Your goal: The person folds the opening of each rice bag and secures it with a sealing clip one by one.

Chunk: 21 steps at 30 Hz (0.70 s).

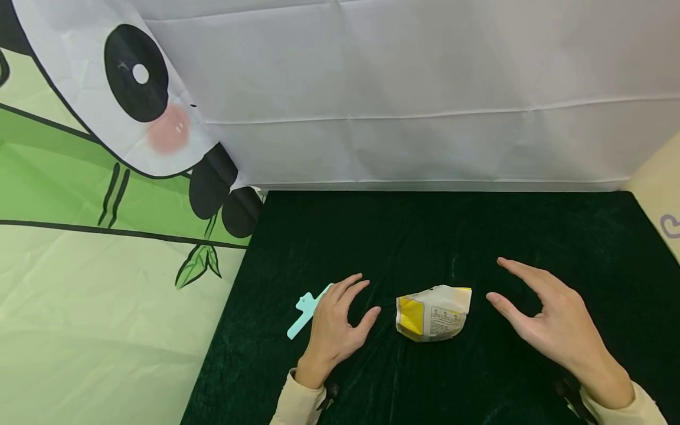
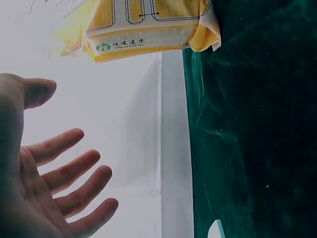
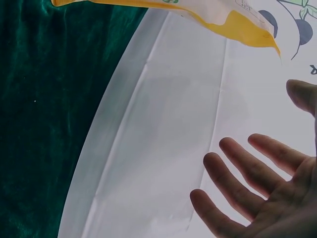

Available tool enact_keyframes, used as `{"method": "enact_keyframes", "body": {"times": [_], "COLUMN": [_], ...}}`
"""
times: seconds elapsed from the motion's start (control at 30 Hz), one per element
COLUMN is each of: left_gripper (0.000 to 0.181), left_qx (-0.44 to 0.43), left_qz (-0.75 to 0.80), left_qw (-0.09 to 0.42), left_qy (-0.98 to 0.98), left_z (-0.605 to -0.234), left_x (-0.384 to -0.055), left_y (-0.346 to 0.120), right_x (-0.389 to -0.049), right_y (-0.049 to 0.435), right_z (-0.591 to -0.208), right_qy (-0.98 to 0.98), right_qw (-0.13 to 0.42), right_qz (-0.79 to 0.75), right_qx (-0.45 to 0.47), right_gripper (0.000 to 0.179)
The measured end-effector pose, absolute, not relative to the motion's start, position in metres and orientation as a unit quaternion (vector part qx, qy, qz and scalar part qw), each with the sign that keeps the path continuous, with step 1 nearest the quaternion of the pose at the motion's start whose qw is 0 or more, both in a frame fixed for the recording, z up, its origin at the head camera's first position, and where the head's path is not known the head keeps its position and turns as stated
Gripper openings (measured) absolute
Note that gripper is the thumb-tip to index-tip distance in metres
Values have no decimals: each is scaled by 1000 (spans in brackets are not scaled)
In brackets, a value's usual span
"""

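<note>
A yellow and white printed packet [image 1: 434,314] with crumpled edges stands on the dark green cloth between the two hands. To its left is my left hand [image 1: 336,330], fingers spread and relaxed, holding nothing. Beyond that hand lies a light turquoise clip [image 1: 305,311] with a long straight edge, partly hidden by the fingers. My right hand [image 1: 558,321] hovers to the packet's right, thumb and fingers apart and nothing in it. Both wrist views show the packet [image 2: 148,25] beyond the open fingers, apart from them.
A dark green velvet cloth [image 1: 425,236] covers the table. Behind it hangs a white creased sheet [image 1: 398,71]. A printed panda-and-bamboo backdrop [image 1: 79,189] hangs at the left, and a cream panel [image 1: 661,189] borders the right side.
</note>
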<state>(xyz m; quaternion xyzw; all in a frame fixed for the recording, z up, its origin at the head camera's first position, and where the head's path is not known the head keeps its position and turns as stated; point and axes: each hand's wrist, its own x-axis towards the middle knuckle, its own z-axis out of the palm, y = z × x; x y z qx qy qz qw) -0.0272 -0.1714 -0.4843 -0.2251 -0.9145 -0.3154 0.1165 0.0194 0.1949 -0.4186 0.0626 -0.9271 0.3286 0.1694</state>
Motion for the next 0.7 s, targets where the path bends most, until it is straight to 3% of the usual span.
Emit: {"method": "enact_keyframes", "body": {"times": [0.7], "left_gripper": [48], "left_qx": [-244], "left_qz": [-334], "left_qw": [96], "left_qy": [-905], "left_z": [-487], "left_x": [-23], "left_y": [-175], "right_x": [31], "right_y": [163], "right_z": [-428], "right_qy": [-921], "right_qw": [188], "right_qz": [334], "right_qx": [69], "right_gripper": [66]}}
